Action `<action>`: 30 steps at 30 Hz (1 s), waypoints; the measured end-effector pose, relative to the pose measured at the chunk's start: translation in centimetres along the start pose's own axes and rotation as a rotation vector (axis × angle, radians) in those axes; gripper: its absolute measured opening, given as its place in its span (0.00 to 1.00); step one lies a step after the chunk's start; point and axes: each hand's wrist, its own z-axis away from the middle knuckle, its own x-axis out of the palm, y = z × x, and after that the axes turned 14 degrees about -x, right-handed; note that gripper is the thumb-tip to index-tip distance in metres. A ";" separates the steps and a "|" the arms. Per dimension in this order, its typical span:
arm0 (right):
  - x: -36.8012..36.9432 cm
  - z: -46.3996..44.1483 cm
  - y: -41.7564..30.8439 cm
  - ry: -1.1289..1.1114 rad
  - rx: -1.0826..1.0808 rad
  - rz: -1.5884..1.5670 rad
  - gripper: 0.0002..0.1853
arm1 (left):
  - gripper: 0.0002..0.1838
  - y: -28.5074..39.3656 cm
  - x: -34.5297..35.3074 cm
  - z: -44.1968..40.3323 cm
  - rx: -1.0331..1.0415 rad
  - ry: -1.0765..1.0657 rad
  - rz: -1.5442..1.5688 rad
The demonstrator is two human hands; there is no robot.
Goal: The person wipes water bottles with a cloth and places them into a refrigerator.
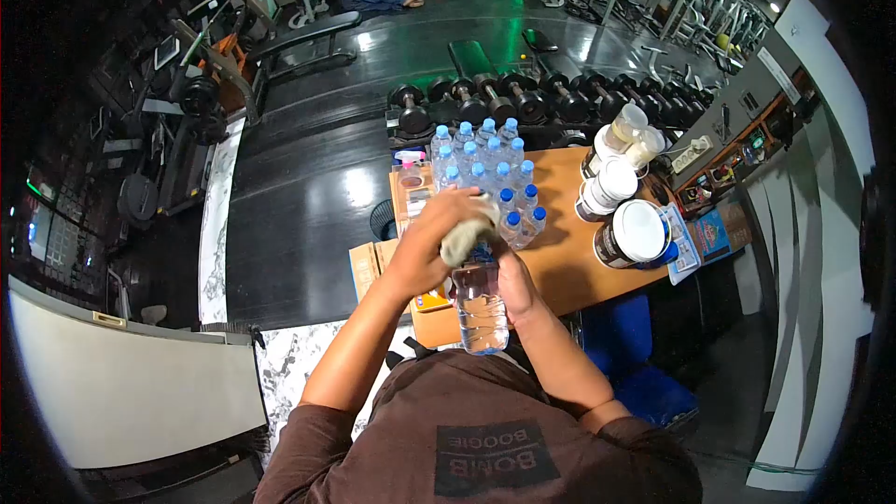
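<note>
My left hand [425,247] is closed on a pale greenish-grey cloth [469,235], which lies against the top of a clear water bottle [482,310]. Below it, my right hand [516,287] grips the same bottle around its side, holding it tilted close to my body. The bottle's cap is hidden behind the cloth and my fingers. Just beyond my hands, several water bottles [477,175] with blue caps stand in close rows on the wooden table [560,289].
White-lidded tubs [637,231] stand on the table's right side, beside a blue-and-white packet [681,245]. A pink-topped spray bottle [410,168] is at the left. A dumbbell rack [560,98] runs behind the table. A blue chair [644,383] sits at lower right.
</note>
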 end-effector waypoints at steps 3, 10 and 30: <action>0.4 0.4 0.4 0.117 -0.149 0.103 0.27 | 0.15 1.3 0.0 1.9 0.069 -0.141 -0.003; 1.6 -0.8 -1.4 0.201 -0.019 -0.085 0.29 | 0.13 2.5 2.6 7.7 0.079 -0.180 0.099; 0.2 -0.7 -2.0 0.323 -0.093 0.019 0.34 | 0.16 2.7 2.2 7.1 0.035 -0.304 0.177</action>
